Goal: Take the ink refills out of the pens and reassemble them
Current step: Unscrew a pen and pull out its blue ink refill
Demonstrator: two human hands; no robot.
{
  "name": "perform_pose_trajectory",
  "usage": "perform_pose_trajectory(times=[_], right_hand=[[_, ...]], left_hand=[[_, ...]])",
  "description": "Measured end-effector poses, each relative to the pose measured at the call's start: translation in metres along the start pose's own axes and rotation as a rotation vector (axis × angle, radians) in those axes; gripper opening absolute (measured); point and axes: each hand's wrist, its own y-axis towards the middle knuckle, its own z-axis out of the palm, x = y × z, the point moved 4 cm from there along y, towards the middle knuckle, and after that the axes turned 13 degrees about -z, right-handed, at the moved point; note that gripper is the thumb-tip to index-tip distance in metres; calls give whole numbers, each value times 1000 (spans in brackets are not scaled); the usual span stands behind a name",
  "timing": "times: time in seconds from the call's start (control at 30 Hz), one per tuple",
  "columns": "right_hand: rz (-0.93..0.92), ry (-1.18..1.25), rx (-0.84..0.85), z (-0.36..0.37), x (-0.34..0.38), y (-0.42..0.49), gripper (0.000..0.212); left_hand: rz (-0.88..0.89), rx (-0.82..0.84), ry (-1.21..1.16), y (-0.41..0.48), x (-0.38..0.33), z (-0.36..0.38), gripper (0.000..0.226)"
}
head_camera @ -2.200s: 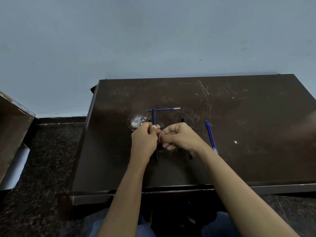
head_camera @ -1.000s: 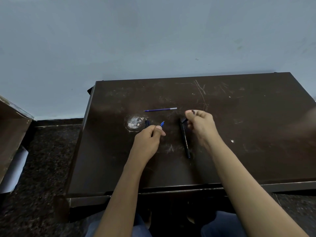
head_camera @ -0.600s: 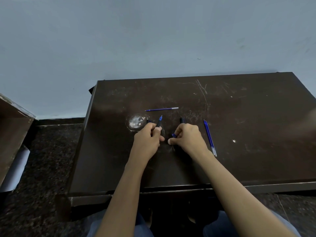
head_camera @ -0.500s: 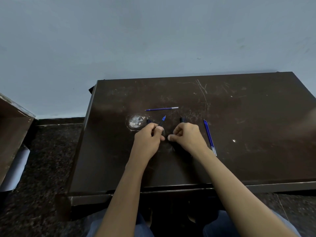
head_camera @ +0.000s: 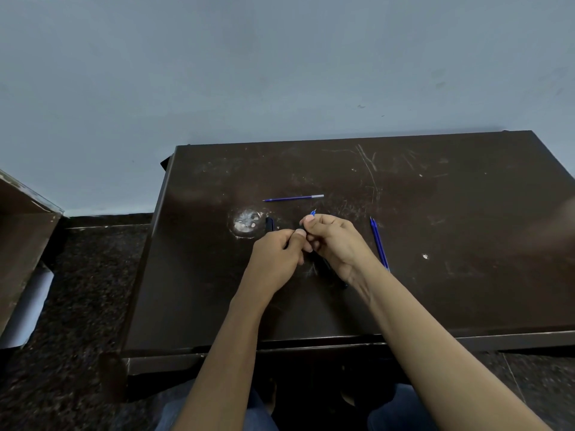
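Refill-pulling step, I judge: my right hand (head_camera: 337, 244) pinches a blue-tipped refill (head_camera: 312, 212) and my left hand (head_camera: 277, 259) curls round a dark pen barrel (head_camera: 269, 224). Next I need a straight draw toward 1 o'clock. On the tabletop (head_camera: 466, 213) a loose refill (head_camera: 292, 199) lies at 12 o'clock, and a refill pair (head_camera: 379, 244) at 3.

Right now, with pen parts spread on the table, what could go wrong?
1. The refill is thin; the left hand and right hand pinch it close together, so it may bend or slip.
2. Two loose refills lie beside the right forearm and could be swept away.
3. The black pen under the right hand hardly shows against the dark table.
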Motion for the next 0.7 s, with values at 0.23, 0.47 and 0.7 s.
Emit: perform_pose_trajectory(times=[0.23,0.47,0.7], right_hand=[[-66,183,92,2,10,-2,16],[-108,228,150,6,20,-5,14],[-136,250,179,11,27,-6,20]], left_hand=[[-164,258,-351,-7,-5,5,37],[-308,523,-631,-9,-4,2,35],[-453,802,-1016,-13,-7,6,35]])
